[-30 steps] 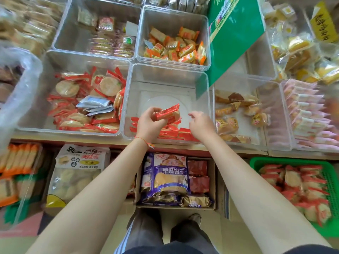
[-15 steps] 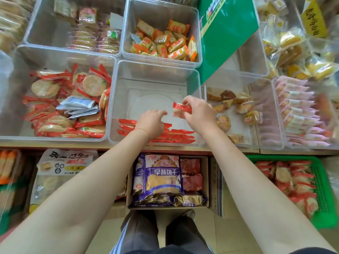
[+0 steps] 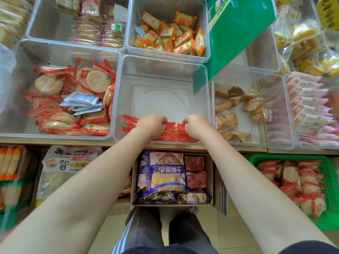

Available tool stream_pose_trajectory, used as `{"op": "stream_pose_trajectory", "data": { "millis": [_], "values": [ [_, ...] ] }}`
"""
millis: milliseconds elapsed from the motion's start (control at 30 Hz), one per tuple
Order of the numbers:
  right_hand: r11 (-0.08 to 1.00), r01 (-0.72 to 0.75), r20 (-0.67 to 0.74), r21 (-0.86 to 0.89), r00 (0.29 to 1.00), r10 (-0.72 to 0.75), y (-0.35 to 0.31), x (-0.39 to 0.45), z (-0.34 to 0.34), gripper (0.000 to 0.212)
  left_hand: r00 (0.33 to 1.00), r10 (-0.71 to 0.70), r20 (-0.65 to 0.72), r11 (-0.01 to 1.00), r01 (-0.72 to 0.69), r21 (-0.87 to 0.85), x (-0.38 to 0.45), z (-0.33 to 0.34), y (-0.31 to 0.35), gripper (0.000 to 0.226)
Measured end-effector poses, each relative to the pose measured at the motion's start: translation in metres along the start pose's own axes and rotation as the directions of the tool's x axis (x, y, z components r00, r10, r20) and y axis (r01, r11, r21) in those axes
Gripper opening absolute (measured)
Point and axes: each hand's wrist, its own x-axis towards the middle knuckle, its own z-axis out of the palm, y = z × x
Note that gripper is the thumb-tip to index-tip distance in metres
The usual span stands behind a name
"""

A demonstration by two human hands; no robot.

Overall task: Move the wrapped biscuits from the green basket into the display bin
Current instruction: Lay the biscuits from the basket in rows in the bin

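A clear display bin stands in the middle of the shelf, its back half bare. Red-wrapped biscuits lie in a row along its near wall. My left hand and my right hand are both down in the bin on that row, fingers curled onto the red wrappers. The green basket sits low at the right, holding several more red-wrapped biscuits.
Another clear bin of red-wrapped round biscuits is to the left, one with orange packs behind, one with small cakes to the right. A green sign leans over the back right. Below the shelf a cardboard box holds purple packs.
My right hand has carried the red-wrapped biscuit down from above the bin into the row at the near wall. My left hand has also dropped onto the row. The view moved closer.
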Motion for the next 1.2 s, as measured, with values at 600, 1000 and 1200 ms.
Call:
{"op": "stream_pose_trajectory", "data": {
  "millis": [600, 1000, 1200],
  "values": [
    [0.914, 0.156, -0.572, 0.375, 0.814, 0.096, 0.086, -0.097, -0.003, 0.022, 0.971, 0.07, -0.228, 0.882, -0.167, -0.44, -0.056, -0.014, 0.136, 0.02],
    [0.814, -0.141, -0.228, 0.563, 0.92, 0.318, 0.363, -0.155, 0.072, 0.022, 1.0, 0.021, -0.017, 0.815, -0.027, -0.579, -0.021, 0.123, 0.356, 0.019],
    [0.846, -0.294, 0.039, 0.444, 0.95, 0.31, 0.498, -0.168, 0.091, 0.039, 0.985, -0.095, 0.142, 0.819, 0.158, -0.552, -0.002, 0.2, 0.438, 0.017]
  ]
}}
